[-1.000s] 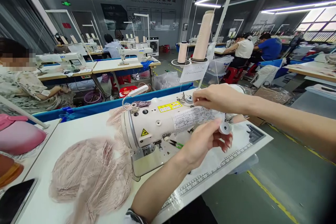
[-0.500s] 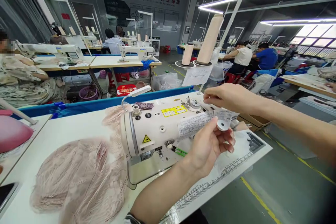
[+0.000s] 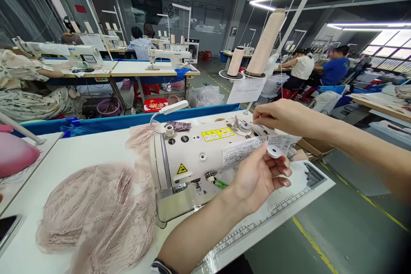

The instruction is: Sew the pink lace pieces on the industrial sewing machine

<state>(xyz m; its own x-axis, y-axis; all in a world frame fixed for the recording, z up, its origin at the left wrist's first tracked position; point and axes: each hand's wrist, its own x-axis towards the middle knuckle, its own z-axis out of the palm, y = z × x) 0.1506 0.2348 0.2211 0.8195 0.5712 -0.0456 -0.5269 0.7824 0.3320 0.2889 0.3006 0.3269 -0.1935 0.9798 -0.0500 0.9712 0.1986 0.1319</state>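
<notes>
My left hand (image 3: 253, 180) is closed, palm turned up, in front of the sewing machine (image 3: 186, 158). Between its thumb and fingers it holds a small silver metal bobbin (image 3: 274, 151) with a dark hole in the middle. My right hand (image 3: 272, 113) is just above and behind it, thumb and fingertips pinched together. A thin pale thread (image 3: 281, 85) drops from the thread stand to this hand; its end at the fingertips is too fine to see. Paper with handwriting (image 3: 240, 152) is wrapped on the machine's arm, close to both hands.
Pale pink lace fabric (image 3: 96, 214) lies left on the table. Two cones of beige thread (image 3: 266, 43) stand behind the machine. A printed ruler (image 3: 257, 227) runs along the front edge. Green-handled snips (image 3: 221, 183) lie under the arm. Other people sit at machines beyond.
The camera view has shifted slightly, moving the scene a little to the right. The bobbin is tilted flatter in my left hand; my right hand keeps its pinch.
</notes>
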